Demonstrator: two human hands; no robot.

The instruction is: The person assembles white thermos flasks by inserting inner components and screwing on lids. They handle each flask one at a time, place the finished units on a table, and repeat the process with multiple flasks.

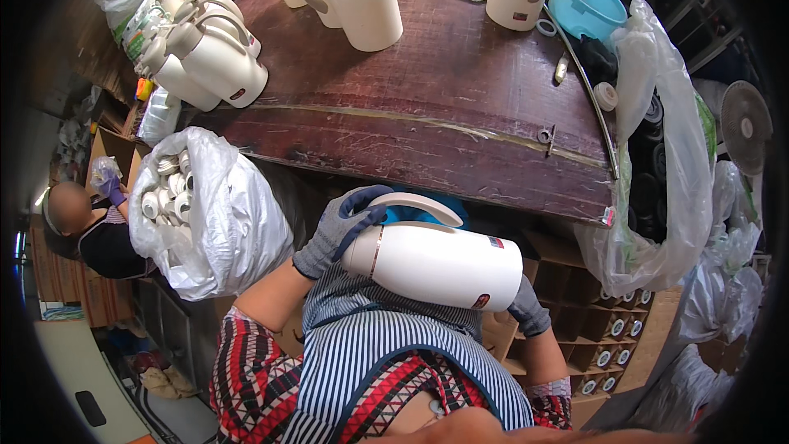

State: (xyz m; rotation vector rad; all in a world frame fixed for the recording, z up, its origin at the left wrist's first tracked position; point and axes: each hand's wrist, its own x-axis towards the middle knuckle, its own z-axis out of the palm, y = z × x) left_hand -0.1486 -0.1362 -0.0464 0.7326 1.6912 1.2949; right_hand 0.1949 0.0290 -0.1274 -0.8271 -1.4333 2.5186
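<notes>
A white vacuum jug (444, 267) with a beige handle (419, 204) lies on its side in front of my apron, held up between both hands. My left hand (349, 226), in a grey glove with dark blue fingers, is closed round the jug's top end beside the handle. At the other end, my right hand (528, 308), gloved alike, holds the base; most of its fingers are hidden behind the jug. The handle faces the table, and small dark labels show on the body.
Ahead is a worn dark red table (411, 99) bearing several white jugs (362, 4) and a blue basin (585, 2). A sack of white caps (218, 222) stands left, a bag of black parts (657, 189) right. Partitioned cartons (575, 312) sit below. A person (107, 234) works far left.
</notes>
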